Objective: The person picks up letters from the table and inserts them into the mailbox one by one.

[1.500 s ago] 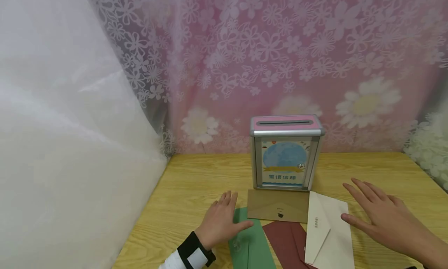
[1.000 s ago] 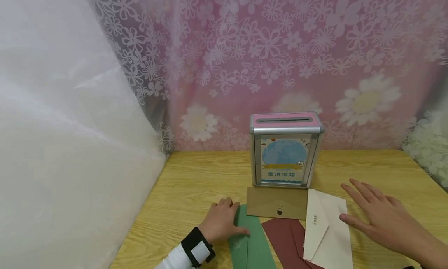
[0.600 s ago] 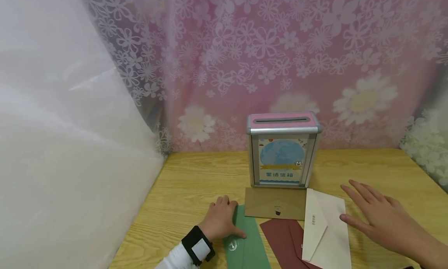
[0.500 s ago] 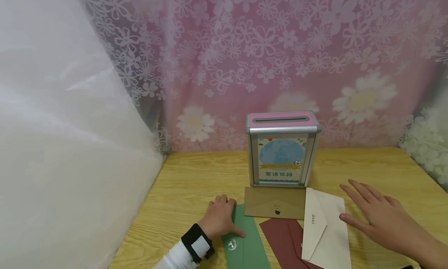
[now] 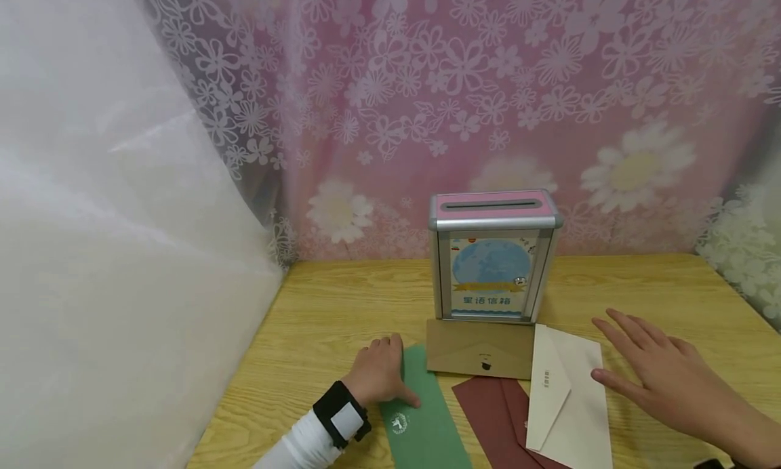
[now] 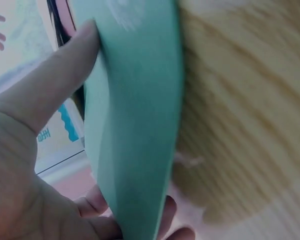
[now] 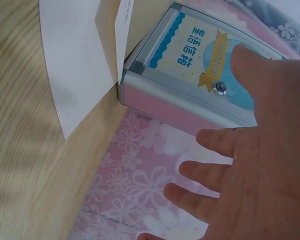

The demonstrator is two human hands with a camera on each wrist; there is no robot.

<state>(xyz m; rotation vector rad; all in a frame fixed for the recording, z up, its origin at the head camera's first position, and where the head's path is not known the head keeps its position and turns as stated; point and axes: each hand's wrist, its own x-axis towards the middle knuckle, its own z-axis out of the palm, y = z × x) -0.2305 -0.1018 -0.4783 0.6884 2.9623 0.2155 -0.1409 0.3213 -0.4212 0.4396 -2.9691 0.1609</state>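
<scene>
My left hand [image 5: 379,372] grips the far left end of a green envelope [image 5: 427,415]. In the left wrist view the thumb lies on the near face of the envelope [image 6: 135,100], and the fingertips show past its other edge. The envelope looks slightly bowed there. My right hand [image 5: 662,371] is held with spread fingers to the right of a cream envelope [image 5: 573,394], holding nothing. A dark red envelope [image 5: 494,415] lies partly under the cream one. Behind them a brown envelope [image 5: 457,350] lies against the foot of a letter box.
The silver-framed letter box [image 5: 491,266] stands upright, with a slot [image 5: 491,205] in its pink top and a small lock [image 7: 219,88] on its front. A flowered pink curtain [image 5: 439,116] hangs behind the wooden table [image 5: 342,299]. White sheeting [image 5: 122,252] hangs at left.
My left hand has come down onto the green envelope and taken hold of its end. The envelope has turned and shifted slightly left. My right hand has stayed almost still.
</scene>
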